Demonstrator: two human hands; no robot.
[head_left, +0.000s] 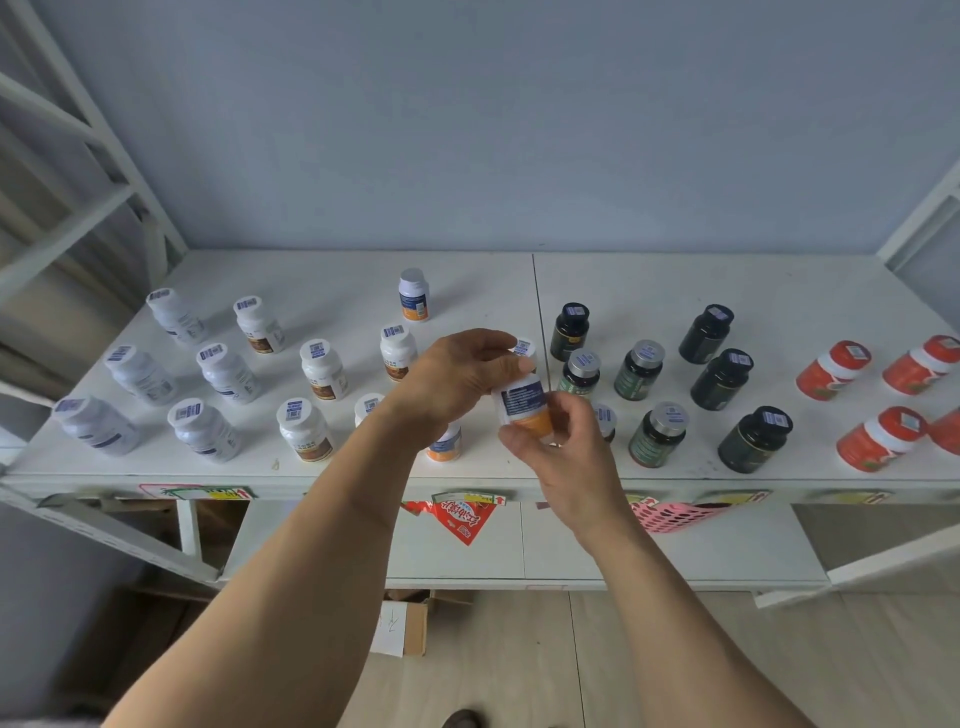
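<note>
Over the white shelf (311, 280), blue wall (519, 130) behind, left hand (457, 374) and right hand (566, 457) fingers grip a bottle (522, 402).

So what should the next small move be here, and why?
Probably lower the orange-labelled bottle upright onto the shelf beside its matching bottle: the left hand and right hand hold it tilted in the air, and bottles stand grouped by kind.

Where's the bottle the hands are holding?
Middle of the head view: the bottle is held between the left hand and right hand, above the shelf, left of the green bottles.
</note>
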